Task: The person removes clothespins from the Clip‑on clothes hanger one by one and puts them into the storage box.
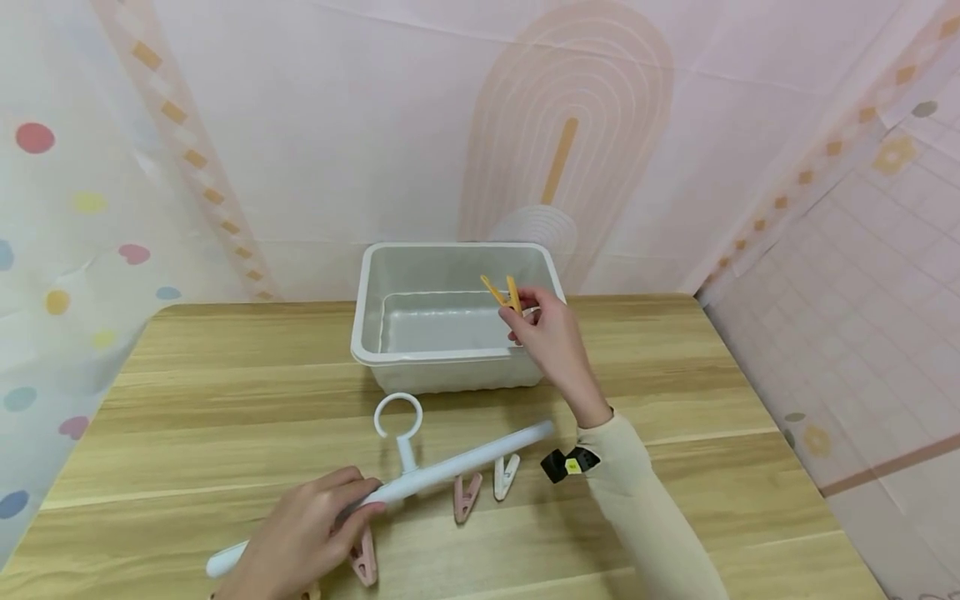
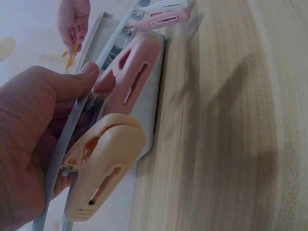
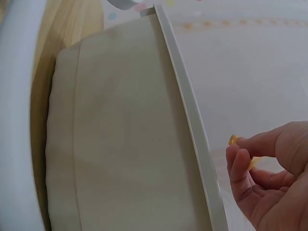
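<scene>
My left hand (image 1: 300,525) grips the bar of a white hanger (image 1: 472,461), its round hook pointing toward the back. Clips hang from the bar: a white one (image 1: 506,477) and a pink one (image 1: 467,498) to the right, another pink one (image 1: 364,560) by the left fingers. A peach clip (image 2: 108,168) shows close to that hand in the left wrist view. Over the right side of a pale grey plastic bin (image 1: 450,379), my right hand (image 1: 553,335) pinches a yellow clothespin (image 1: 513,293), its two ends spread apart and pointing up.
The bin stands at the back of a wood-grain table (image 1: 247,400), close to the patterned cloth backdrop (image 1: 360,150). A second cloth (image 1: 862,275) hangs along the right side. On my right wrist sits a small black device (image 1: 566,464).
</scene>
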A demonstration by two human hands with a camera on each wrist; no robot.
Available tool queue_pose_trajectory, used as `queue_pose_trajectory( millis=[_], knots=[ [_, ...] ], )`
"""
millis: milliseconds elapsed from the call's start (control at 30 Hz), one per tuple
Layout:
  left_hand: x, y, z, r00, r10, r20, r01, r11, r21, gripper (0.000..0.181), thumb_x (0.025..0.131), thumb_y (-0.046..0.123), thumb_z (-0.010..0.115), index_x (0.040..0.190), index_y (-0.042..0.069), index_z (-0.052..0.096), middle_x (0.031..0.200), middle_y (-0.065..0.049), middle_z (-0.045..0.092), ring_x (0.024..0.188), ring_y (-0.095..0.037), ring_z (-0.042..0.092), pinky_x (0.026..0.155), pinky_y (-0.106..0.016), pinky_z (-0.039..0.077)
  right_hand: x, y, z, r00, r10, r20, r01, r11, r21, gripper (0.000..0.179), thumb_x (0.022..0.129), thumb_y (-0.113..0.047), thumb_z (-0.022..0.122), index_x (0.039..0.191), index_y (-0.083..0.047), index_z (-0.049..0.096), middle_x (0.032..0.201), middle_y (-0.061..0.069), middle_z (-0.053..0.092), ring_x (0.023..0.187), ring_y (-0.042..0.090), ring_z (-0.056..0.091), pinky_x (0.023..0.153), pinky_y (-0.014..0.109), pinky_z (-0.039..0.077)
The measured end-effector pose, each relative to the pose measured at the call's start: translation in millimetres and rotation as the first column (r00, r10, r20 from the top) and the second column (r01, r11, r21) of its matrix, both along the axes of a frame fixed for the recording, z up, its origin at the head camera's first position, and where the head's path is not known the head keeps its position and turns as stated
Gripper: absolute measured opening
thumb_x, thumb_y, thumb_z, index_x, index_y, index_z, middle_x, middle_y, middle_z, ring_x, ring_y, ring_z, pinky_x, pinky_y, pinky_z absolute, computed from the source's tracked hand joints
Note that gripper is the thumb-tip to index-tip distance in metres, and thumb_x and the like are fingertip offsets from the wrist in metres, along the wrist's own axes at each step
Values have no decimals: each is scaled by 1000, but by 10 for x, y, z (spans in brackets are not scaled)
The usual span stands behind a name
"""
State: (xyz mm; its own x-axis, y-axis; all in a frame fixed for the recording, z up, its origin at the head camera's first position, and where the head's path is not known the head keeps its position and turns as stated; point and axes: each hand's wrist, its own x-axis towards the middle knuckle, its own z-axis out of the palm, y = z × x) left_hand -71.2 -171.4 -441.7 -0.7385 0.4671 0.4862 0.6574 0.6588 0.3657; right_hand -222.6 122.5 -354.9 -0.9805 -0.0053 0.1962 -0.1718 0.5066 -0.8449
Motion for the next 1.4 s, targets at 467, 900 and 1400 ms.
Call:
queue_pose_trajectory(
  millis=[467,900,1400],
  knots=[
    [33,56,-22,1000,-11,-22,11,1000,2,21,75,9,84,91,16,73,78,20,51,66,13,36,58,-4,32,-209,-31,9,999,-1,41,-3,995,97,37,94,-23,70,122,-1,64,104,15,70,65,17,68,55,20,47],
    [46,108,-1,999,-22,29,21,999,48,21,79,10,83,90,23,70,77,22,48,64,13,35,56,-3,31,-206,-26,-13,995,-72,-65,76,995,58,45,96,-37,66,128,-5,62,107,10,75,75,24,73,64,23,51],
    [-20,85,17,999,-41,31,40,998,43,18,81,11,82,92,21,72,81,22,53,67,12,38,59,-4,32,28,61,38,990,-37,-136,39,999,14,31,95,-32,69,116,-9,68,102,8,74,65,12,65,54,22,47]
  ],
)
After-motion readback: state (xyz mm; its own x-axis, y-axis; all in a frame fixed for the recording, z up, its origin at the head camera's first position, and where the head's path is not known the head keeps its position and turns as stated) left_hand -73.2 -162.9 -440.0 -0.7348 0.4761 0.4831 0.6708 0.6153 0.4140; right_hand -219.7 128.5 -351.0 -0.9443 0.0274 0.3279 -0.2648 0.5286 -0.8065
